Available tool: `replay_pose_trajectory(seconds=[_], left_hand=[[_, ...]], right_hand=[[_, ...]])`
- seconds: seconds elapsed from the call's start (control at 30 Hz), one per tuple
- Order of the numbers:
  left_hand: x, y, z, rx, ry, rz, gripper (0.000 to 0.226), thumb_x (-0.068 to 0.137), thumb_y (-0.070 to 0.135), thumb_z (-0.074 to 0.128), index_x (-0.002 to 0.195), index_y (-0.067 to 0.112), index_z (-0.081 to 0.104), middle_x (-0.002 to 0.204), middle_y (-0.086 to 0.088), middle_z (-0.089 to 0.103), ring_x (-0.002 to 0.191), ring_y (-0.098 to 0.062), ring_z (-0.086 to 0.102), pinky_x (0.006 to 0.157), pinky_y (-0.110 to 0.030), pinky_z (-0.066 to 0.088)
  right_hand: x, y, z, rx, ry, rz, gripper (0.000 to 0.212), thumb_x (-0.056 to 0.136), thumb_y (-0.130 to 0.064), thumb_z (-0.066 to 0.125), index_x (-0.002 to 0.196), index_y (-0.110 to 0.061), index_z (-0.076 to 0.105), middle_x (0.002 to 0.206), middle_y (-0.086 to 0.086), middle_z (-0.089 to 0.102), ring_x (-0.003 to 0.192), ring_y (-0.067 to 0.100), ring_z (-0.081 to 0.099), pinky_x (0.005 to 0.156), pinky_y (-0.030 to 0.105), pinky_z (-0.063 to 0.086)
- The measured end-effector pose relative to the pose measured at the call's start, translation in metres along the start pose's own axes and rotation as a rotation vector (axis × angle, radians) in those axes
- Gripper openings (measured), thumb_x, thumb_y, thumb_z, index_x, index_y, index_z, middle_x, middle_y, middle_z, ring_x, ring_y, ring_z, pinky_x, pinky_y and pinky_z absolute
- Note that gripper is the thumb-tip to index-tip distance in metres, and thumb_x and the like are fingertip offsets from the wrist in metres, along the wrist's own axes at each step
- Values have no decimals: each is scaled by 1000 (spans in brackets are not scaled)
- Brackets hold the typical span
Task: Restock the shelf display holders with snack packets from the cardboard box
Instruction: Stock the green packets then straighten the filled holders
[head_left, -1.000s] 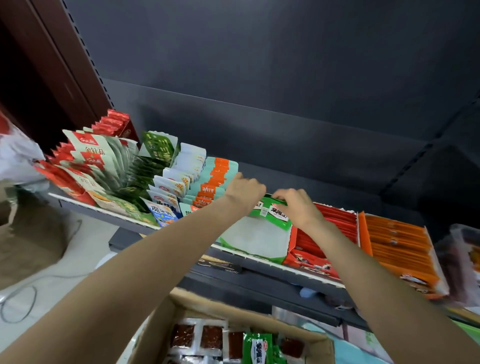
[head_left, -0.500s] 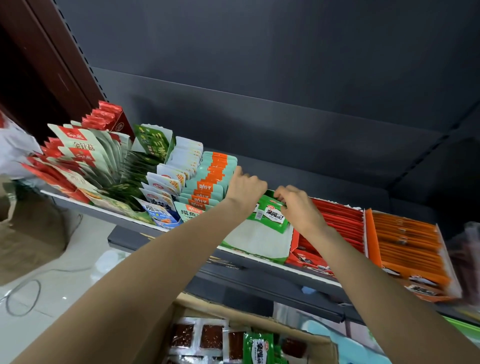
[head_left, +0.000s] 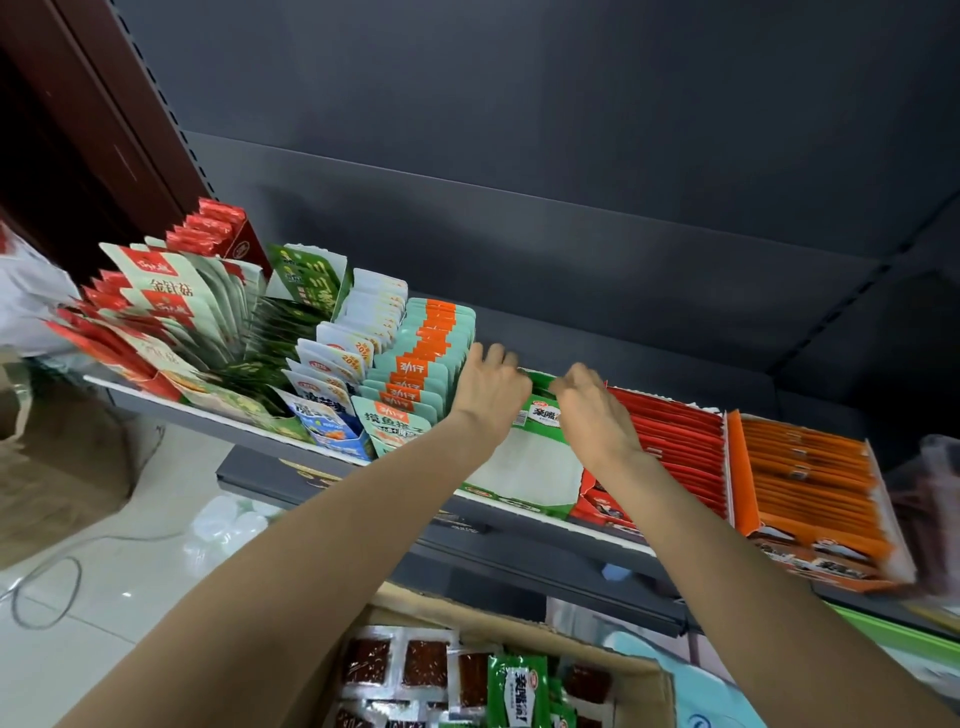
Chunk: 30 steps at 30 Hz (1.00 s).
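Your left hand (head_left: 491, 387) and right hand (head_left: 589, 408) both pinch green packets (head_left: 540, 410) at the back of the green holder (head_left: 524, 467); it is mostly empty, and the cardboard box (head_left: 644, 686) has more.

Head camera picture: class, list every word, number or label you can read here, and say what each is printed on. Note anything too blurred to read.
"金针菇": red-and-cream packets at the shelf's left.
"20%": white packets.
"劲仔": teal-and-orange packets.
"摸鱼搭子": front teal packet.
"亲嘴", rest hidden by the hands: green packet in the green holder.
"亲嘴烧": green packet in the cardboard box.
Too blurred: red holder and orange holder print.
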<state>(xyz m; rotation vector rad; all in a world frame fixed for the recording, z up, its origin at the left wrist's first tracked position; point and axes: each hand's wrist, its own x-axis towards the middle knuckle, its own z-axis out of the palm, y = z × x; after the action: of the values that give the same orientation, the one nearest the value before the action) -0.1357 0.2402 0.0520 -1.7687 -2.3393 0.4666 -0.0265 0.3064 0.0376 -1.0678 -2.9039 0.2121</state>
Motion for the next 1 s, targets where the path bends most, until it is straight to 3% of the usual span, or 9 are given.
replay_pose_trajectory(seconds=[0.13, 0.27, 0.33, 0.4, 0.53, 0.63, 0.73, 0.87, 1.0], left_hand=[[-18, -1, -2, -53, 100, 43, 45, 83, 8, 64, 125, 10, 48, 126, -11, 47, 118, -27, 42, 95, -38, 36], [-60, 4, 2, -118, 343, 133, 43, 45, 8, 82, 84, 16, 67, 83, -2, 62, 78, -21, 60, 62, -30, 43], [-87, 13, 16, -215, 407, 170, 44, 38, 4, 81, 78, 15, 66, 76, -2, 61, 70, -23, 58, 58, -30, 40], [-116, 22, 26, -288, 468, 194, 34, 50, 7, 78, 80, 14, 65, 75, -3, 60, 68, -23, 56, 57, -31, 38], [-176, 29, 46, -509, 512, 330, 17, 77, 19, 50, 88, 13, 61, 77, -2, 60, 70, -21, 57, 60, -30, 43], [-213, 32, 74, -540, 410, 458, 14, 80, 21, 47, 86, 13, 57, 78, -1, 59, 71, -19, 56, 63, -29, 42], [-235, 36, 98, -542, 60, 425, 23, 91, 23, 46, 106, 12, 58, 102, -5, 60, 96, -22, 59, 82, -33, 46], [-241, 47, 128, -548, -286, 322, 43, 96, 28, 47, 135, 11, 38, 136, -8, 42, 129, -23, 37, 107, -35, 31], [-235, 63, 149, -443, -412, 374, 81, 89, 32, 62, 150, 13, 13, 157, -6, 15, 143, -25, 18, 115, -39, 19]], right_hand=[[-15, -2, -6, 145, 143, 41, 39, 90, -4, 56, 129, -8, 52, 121, 8, 48, 115, 21, 48, 92, 32, 46], [-57, -14, -12, 456, 189, 129, 26, 88, -1, 55, 112, -8, 65, 109, 8, 60, 99, 23, 59, 91, 35, 47], [-85, -23, -11, 534, 180, 157, 23, 89, -1, 55, 106, -9, 67, 104, 5, 63, 88, 18, 62, 82, 26, 48], [-115, -34, -5, 554, 156, 175, 17, 90, -5, 55, 101, -10, 68, 97, 2, 65, 82, 15, 63, 74, 21, 46], [-172, -58, 33, 546, 46, 175, 9, 89, -11, 59, 93, -13, 66, 86, 4, 69, 78, 18, 65, 72, 37, 52], [-205, -73, 69, 531, -99, 211, 10, 89, -13, 59, 97, -14, 65, 89, 3, 68, 82, 18, 65, 76, 39, 53], [-223, -80, 96, 497, -232, 354, 20, 92, -16, 56, 111, -12, 61, 106, 7, 66, 100, 22, 63, 86, 32, 48], [-241, -85, 127, 488, -443, 599, 57, 88, -29, 64, 134, -12, 36, 134, 17, 43, 124, 31, 44, 97, 36, 39], [-249, -87, 147, 421, -443, 754, 79, 76, -29, 78, 134, -11, 28, 134, 20, 41, 125, 33, 41, 99, 39, 39]])
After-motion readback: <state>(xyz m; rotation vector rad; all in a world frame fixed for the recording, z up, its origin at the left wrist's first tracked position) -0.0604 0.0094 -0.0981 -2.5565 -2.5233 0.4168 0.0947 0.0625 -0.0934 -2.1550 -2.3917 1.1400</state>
